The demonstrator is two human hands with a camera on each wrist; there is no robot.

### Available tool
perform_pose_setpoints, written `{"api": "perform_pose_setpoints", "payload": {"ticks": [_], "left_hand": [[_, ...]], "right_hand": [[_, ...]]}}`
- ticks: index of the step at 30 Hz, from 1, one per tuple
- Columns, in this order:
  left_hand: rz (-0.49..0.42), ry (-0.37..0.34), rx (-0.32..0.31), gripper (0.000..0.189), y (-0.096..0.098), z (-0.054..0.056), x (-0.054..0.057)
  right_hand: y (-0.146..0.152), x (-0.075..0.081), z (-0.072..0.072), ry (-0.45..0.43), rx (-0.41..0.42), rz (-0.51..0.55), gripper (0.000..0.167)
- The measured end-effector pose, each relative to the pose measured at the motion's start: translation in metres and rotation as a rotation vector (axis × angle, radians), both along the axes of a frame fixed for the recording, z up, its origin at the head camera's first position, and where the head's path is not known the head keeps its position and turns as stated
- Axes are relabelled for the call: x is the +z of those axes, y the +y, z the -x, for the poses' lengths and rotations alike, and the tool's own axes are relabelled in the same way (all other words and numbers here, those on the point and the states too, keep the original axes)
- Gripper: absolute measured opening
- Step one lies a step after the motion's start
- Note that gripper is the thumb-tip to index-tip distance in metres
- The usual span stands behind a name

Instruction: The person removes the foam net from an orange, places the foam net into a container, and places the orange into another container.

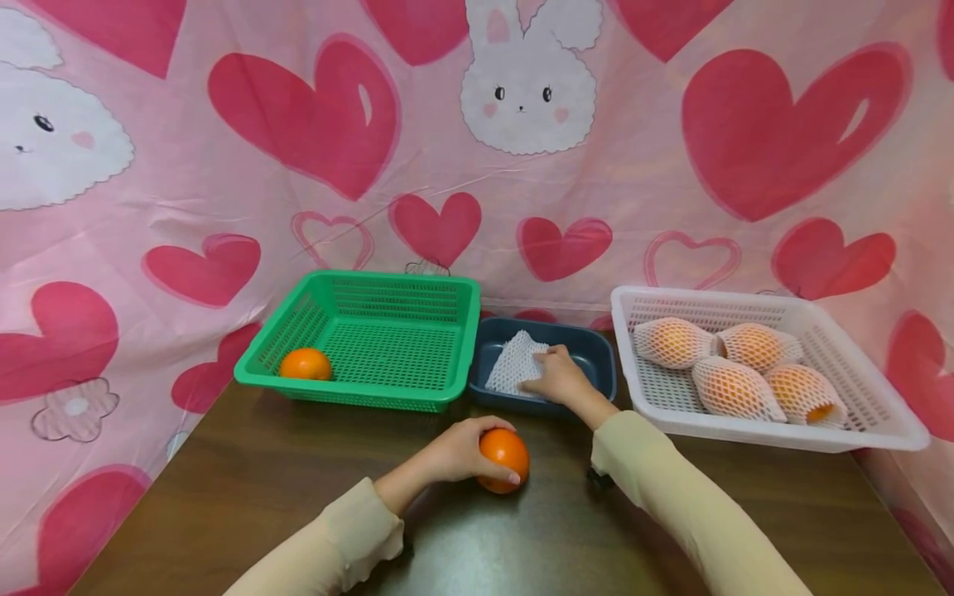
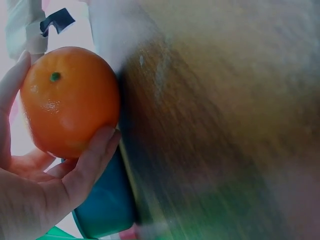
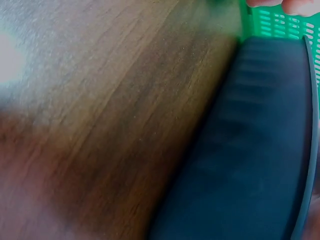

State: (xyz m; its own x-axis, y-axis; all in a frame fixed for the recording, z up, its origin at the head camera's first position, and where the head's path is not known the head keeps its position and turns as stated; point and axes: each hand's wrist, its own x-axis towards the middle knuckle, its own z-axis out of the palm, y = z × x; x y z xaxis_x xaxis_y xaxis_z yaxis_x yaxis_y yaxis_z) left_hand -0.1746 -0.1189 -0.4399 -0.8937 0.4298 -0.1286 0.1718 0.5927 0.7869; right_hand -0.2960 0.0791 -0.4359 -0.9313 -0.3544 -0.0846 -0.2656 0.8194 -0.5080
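Observation:
On the table, my left hand [image 1: 458, 451] grips a bare orange [image 1: 504, 460], thumb and fingers round its sides. The left wrist view shows that orange [image 2: 70, 102] with its green stem end, fingers [image 2: 92, 160] curled beneath. My right hand [image 1: 562, 377] reaches into a dark blue tray [image 1: 596, 356], its thumb and fingers spread apart at the right edge of a white foam net [image 1: 514, 364]. The net slants up against the tray's back. In the right wrist view only fingertips [image 3: 300, 6] show at the top, past the tray's side [image 3: 245, 140].
A green basket [image 1: 380, 393] at the left holds another bare orange [image 1: 305, 364]. To the right stands a white basket [image 1: 745, 430] with several net-wrapped oranges [image 1: 738, 387]. Behind them hangs a pink cloth [image 1: 447, 157] with hearts and rabbits. The brown table [image 1: 522, 546] runs in front.

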Motion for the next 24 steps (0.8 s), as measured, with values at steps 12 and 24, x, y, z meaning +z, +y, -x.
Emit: {"api": "perform_pose_setpoints", "payload": {"ticks": [12,24], "left_hand": [[-0.013,0.008,0.030,0.056,-0.001,-0.003,0.006],[-0.045,-0.018,0.017,0.056,-0.013,-0.010,0.028]], "right_hand": [[0.008,0.013,-0.002,0.037,0.017,0.071,0.062],[0.012,0.028,-0.010,0.100,0.043,0.205,0.046]]}}
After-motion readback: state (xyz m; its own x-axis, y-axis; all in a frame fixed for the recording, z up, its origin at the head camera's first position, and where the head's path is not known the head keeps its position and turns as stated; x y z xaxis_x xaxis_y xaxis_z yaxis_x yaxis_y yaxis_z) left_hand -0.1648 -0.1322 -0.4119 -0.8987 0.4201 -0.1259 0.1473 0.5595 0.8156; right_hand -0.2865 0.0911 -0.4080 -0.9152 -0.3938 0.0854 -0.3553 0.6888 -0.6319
